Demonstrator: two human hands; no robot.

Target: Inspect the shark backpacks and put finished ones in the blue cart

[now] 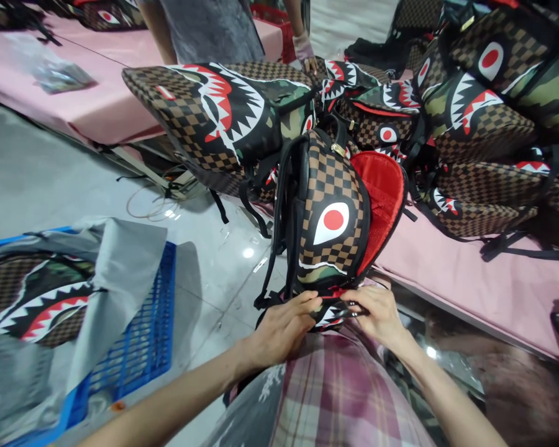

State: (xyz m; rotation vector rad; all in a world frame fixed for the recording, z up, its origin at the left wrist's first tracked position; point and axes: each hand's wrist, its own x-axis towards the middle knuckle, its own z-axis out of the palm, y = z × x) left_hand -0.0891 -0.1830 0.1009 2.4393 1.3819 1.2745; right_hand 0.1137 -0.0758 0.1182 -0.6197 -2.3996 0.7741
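Note:
A brown checkered backpack [331,205] with a shark-eye print and a red lining stands upright on my lap. Its top flap hangs open to the right. My left hand [284,326] grips the bag's lower edge, fingers curled round it. My right hand [377,313] pinches the same lower edge at the shark-mouth print, close beside the left. Black straps [286,205] hang down the bag's left side.
Several matching backpacks [475,118] are piled on a pink table [484,279] at the right and back. A blue crate [140,335] at the left holds another bag under grey plastic [121,267]. Another person [214,28] stands at the far table, one hand [307,56] on a bag.

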